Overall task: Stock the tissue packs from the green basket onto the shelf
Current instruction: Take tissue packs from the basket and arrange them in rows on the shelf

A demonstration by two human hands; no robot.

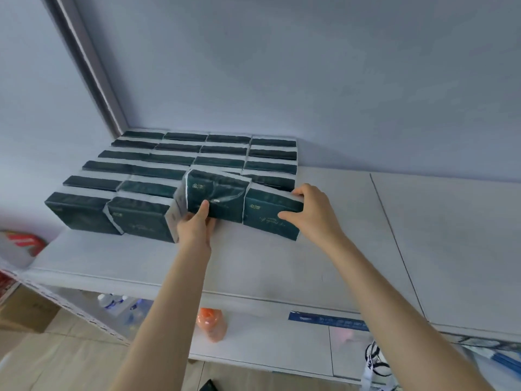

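Note:
Several dark green tissue packs (197, 153) stand in rows on the white shelf (253, 266), reaching back to the wall. My left hand (196, 225) grips one front-row tissue pack (217, 193) from below, thumb on its front face; that pack sits raised and tilted above its neighbours. My right hand (313, 213) holds the rightmost front pack (267, 218) at its right end, thumb in front and fingers behind. The green basket is out of view.
The shelf top stretches bare to the right, past a seam (394, 238). An orange bottle (211, 324) and clear bottles (112, 301) stand on the lower shelf. A cardboard box (25, 311) sits on the floor at the left. A dark post (93, 66) runs up the wall.

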